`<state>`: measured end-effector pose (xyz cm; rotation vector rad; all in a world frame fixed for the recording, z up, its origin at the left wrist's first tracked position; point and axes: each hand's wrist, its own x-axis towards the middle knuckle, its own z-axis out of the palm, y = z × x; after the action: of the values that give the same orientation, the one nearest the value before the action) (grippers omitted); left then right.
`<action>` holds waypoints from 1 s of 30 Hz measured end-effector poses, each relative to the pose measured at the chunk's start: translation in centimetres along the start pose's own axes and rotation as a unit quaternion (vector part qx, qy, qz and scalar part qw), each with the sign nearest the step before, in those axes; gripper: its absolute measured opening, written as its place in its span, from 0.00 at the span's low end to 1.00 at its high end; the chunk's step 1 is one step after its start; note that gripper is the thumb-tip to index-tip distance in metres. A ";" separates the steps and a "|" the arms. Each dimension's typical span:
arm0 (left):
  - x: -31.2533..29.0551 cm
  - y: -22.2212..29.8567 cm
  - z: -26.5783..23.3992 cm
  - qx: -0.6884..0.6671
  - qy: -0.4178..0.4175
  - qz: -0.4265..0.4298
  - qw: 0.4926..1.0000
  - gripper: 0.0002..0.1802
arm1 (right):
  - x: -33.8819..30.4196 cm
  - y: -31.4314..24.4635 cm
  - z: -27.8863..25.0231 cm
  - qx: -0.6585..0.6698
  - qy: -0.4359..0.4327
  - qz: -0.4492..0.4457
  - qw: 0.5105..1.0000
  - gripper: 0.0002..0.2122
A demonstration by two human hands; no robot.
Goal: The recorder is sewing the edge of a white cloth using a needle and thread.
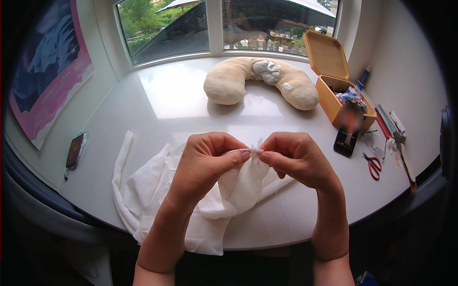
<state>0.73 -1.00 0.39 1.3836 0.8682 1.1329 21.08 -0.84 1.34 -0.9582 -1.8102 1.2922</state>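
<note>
Loosely rumpled white cloth (241,193), thin, softly folded, bunched at raised edge.

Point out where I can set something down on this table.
Biggest bare patch: the tabletop left of the beige neck pillow, between window and white cloth. Smaller: between the right hand and red-handled tool. Crowded: the right side, with wooden box and phone; front left, under the cloth.

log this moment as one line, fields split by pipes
left hand: pinching white cloth | right hand: pinching same cloth | cloth: bunched between hands, rest on table | beyond: curved cushion
</note>
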 end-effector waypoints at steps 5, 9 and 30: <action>0.3 -0.3 -0.4 -0.034 0.012 0.003 0.999 0.06 | -0.2 -0.2 -0.4 -0.021 0.010 0.001 1.000 0.08; 0.4 -0.3 -0.5 -0.084 -0.028 -0.021 0.996 0.07 | -0.3 -0.3 -0.6 -0.009 -0.003 -0.007 1.000 0.08; 0.4 -0.2 -1.1 -0.180 -0.114 -0.095 0.972 0.09 | -0.4 -0.2 -1.1 0.018 -0.044 -0.017 0.999 0.07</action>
<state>-0.20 -0.29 0.17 1.0781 0.5819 0.9101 22.19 -0.72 1.74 -0.8603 -1.8545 1.3602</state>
